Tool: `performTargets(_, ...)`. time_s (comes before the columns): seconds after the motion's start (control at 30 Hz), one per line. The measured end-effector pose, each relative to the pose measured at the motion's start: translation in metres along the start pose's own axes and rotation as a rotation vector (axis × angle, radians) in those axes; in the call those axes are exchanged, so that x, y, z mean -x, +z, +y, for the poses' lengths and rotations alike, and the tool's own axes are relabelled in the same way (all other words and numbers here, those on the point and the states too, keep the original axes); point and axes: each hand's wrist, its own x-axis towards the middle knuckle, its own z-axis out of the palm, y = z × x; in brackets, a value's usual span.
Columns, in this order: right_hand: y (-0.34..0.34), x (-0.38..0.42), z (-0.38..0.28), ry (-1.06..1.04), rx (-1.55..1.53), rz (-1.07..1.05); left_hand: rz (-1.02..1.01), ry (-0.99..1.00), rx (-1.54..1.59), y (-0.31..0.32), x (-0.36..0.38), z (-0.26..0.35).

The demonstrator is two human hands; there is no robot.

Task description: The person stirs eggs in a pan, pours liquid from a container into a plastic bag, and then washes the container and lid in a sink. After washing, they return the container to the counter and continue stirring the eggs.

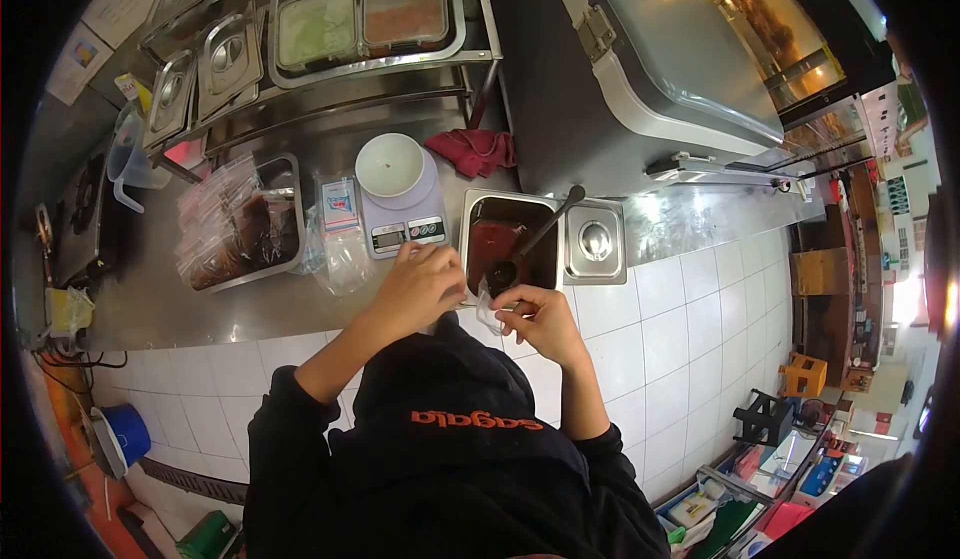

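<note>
My right hand [540, 321] pinches a small clear plastic bag [486, 309] at the near edge of the counter. To its left, my left hand [424, 281] is curled, back upward, in front of the scale; its fingertips are hidden, so what they hold cannot be made out. Just beyond the bag stands a deep steel pan [468, 249] with reddish-brown sauce [497, 242] in it. A dark ladle [548, 227] leans in the pan, its bowl near my right fingers. The digital kitchen scale [408, 221] carries a white bowl [390, 166].
A steel tray [297, 194] of filled plastic bags lies left, beside a pack of clear bags [345, 259]. Right of the sauce pan is a steel lid [595, 242]. A red cloth [475, 151] lies behind. A large steel cabinet [570, 109] bounds the right side.
</note>
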Motion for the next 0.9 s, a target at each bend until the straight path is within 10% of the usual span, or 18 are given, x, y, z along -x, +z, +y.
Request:
performTargets(0.77, -0.015, 0.004, -0.004, -0.344, 0.565, 0.146, 0.184, -0.066, 0.149, 0.030, -0.006, 0.045)
performTargets(0.87, -0.051, -0.034, 0.008, 0.046, 0.680, 0.568, 0.245, -0.280, 0.182, 0.029, 0.016, 0.024)
performTargets(0.9, -0.078, -0.060, 0.040, -0.157, 0.683, 0.797, 0.185, -0.310, 0.263, 0.035, 0.024, 0.006)
